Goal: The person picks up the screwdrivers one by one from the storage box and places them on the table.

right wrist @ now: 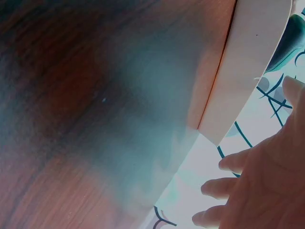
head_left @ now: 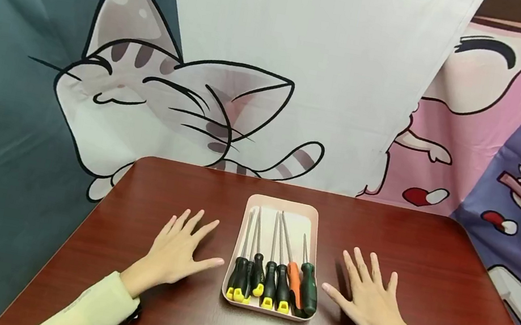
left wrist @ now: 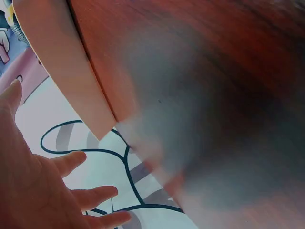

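A shallow pale pink tray [head_left: 284, 204] sits on the table between both hands, with several screwdrivers lying in it, shafts toward the back. Most have black handles with yellow ends, such as the black-handled screwdriver [head_left: 270, 282]. Toward the tray's right side lie an orange-handled screwdriver [head_left: 294, 280] and a thicker dark green-handled screwdriver [head_left: 308, 288]. My left hand [head_left: 178, 252] is left of the tray, fingers spread, holding nothing. To the right, my right hand [head_left: 369, 301] is spread likewise and holds nothing. Each wrist view shows the tray's outer wall [left wrist: 62, 71] beyond the fingers.
The dark red-brown wooden table [head_left: 193, 191] has its far edge close to a hanging cloth [head_left: 313, 33] printed with a cartoon cat and figures. Light sleeves [head_left: 93, 307] cover both forearms.
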A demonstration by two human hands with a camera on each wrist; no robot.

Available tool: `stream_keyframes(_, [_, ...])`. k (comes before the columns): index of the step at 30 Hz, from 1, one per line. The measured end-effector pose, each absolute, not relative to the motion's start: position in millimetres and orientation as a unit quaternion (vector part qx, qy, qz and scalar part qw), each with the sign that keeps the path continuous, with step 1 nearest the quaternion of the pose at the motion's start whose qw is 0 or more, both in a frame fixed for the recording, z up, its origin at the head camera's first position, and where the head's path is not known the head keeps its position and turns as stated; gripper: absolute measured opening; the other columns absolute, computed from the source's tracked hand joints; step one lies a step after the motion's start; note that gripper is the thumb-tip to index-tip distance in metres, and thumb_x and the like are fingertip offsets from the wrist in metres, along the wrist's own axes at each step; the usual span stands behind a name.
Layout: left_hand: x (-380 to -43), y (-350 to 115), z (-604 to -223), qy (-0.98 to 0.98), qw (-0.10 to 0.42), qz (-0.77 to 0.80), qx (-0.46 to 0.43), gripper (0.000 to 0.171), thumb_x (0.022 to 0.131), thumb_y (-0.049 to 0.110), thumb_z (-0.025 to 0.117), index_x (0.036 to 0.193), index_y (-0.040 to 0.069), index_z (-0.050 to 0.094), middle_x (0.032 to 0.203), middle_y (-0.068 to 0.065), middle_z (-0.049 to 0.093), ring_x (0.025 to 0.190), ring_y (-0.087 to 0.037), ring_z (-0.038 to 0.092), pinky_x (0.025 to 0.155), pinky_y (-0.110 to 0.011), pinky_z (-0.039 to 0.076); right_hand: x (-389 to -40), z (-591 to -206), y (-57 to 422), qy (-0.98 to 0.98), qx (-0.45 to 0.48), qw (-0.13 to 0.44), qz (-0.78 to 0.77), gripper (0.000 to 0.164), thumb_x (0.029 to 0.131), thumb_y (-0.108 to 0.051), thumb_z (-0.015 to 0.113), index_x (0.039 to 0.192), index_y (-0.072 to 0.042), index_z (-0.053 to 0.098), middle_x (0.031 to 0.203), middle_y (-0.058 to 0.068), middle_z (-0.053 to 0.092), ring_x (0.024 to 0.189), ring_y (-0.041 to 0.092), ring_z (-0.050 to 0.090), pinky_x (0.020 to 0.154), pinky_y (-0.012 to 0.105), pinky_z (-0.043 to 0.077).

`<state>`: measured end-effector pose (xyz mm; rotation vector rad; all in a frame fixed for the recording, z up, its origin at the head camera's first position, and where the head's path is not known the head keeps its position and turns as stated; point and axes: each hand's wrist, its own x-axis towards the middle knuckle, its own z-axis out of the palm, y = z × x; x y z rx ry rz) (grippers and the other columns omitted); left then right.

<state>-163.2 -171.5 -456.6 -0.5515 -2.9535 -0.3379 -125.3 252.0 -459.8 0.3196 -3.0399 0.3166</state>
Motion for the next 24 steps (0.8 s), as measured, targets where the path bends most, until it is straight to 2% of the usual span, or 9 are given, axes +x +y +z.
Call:
stream_keyframes(5, [-164.2,-168.0,-453.3,-0.975,0.058,-0.115,-0.183,0.093,0.081,0.087,0.041,0.152,0.027,0.043,0.156,-0.013,0.036,0.141,-0.039,0.033,0.106,-0.062,0.035,-125.0,-458.0,251.2,-0.988,0.101,0.03,0.111,0.093,0.09,-0.074,0.046,0.155,-0.009,0.034,0.161,0.018,0.025,0.147,0.045,0.013,0.104,0.081,0.006])
stream_keyframes(10, [-162.6,-165.3,-451.4,-0.974,0.055,-0.118,-0.185,0.092,0.082,0.086,0.043,0.152,0.027,0.042,0.154,-0.014,0.039,0.139,-0.04,0.036,0.104,-0.061,0.037,-124.3,-456.9,250.0,-0.987,0.099,0.026,0.122,0.091,0.091,-0.072,0.048,0.155,-0.008,0.034,0.16,0.018,0.027,0.146,0.046,0.015,0.105,0.079,0.008])
stream_keyframes(17, [-160.8,-161.6,-449.8,-0.973,0.053,-0.122,-0.189,0.091,0.082,0.085,0.043,0.154,0.029,0.04,0.153,-0.011,0.04,0.136,-0.034,0.04,0.098,-0.058,0.042,-126.0,-457.7,248.3,-0.985,0.108,0.027,0.133,0.091,0.092,-0.071,0.047,0.155,-0.006,0.032,0.159,0.02,0.027,0.146,0.046,0.016,0.11,0.073,0.012])
stream_keyframes(24, [-161.5,-158.0,-449.7,-0.97,0.051,-0.138,-0.194,0.091,0.083,0.084,0.045,0.154,0.027,0.039,0.152,-0.015,0.04,0.133,-0.036,0.042,0.099,-0.058,0.043,-126.6,-457.0,244.8,-0.983,0.115,0.031,0.138,0.09,0.094,-0.07,0.045,0.154,-0.004,0.035,0.158,0.021,0.03,0.146,0.046,0.016,0.113,0.068,0.014])
